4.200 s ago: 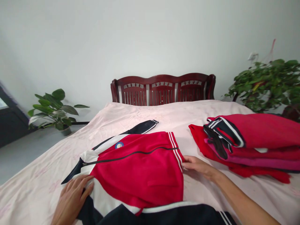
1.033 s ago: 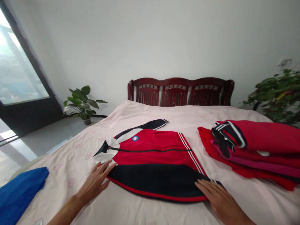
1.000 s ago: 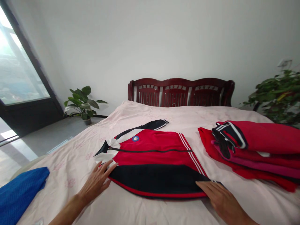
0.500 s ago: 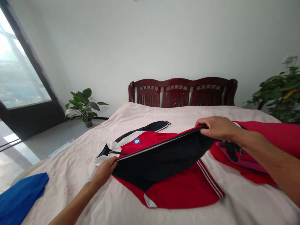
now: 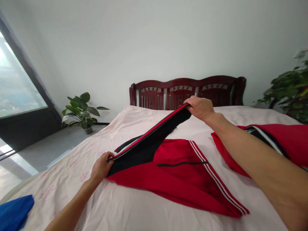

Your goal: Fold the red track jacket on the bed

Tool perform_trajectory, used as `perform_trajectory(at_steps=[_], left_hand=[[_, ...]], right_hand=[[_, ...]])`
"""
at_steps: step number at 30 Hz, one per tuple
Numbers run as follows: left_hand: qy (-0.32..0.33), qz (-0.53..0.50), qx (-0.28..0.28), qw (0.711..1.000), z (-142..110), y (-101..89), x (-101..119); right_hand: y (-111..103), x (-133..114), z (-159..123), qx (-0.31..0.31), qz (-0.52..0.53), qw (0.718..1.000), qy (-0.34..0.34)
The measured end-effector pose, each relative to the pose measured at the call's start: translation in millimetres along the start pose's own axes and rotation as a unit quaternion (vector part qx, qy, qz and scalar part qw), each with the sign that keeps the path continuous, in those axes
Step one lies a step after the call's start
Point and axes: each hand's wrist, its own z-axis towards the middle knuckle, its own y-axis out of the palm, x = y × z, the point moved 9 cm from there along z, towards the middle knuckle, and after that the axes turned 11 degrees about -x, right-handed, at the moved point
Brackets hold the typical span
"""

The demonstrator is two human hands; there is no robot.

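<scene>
A red and black track jacket (image 5: 178, 183) with white stripes at its hem lies partly on the bed, one edge pulled taut between my hands. My left hand (image 5: 102, 165) pinches the near-left end of this edge, low over the sheet. Higher up and farther off, my right hand (image 5: 201, 107) pinches the other end and lifts it above the sheet. The black lining hangs below the raised edge. A dark sleeve with a white stripe shows behind it; the collar and badge are mostly hidden.
Another red garment (image 5: 281, 136) lies at the right under my forearm. A blue cloth (image 5: 15, 211) is at the lower left. Pale bedding (image 5: 79, 179) covers the bed before a dark wooden headboard (image 5: 174, 85). Potted plants (image 5: 83, 109) stand on both sides.
My right hand has moved up, left and farther away, drawing the jacket's edge with it. More of the red front and striped hem shows; the badge is now covered.
</scene>
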Motion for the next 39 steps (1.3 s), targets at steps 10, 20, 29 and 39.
perform_trajectory(at_steps=[10,20,29,39], left_hand=[[-0.119,-0.034,0.002,0.992,-39,12.3,-74],[-0.113,-0.076,0.017,0.991,-46,10.1,-81],[-0.015,-0.045,0.038,0.998,-74,2.5,-83],[0.110,0.188,-0.067,0.974,-75,9.6,-16]], right_hand=[[61,-60,-208,0.050,0.059,0.973,-0.217],[144,-77,-300,-0.170,0.167,0.969,-0.061],[127,-40,-227,-0.112,0.130,0.985,-0.030],[190,-23,-210,-0.208,0.263,0.941,-0.040]])
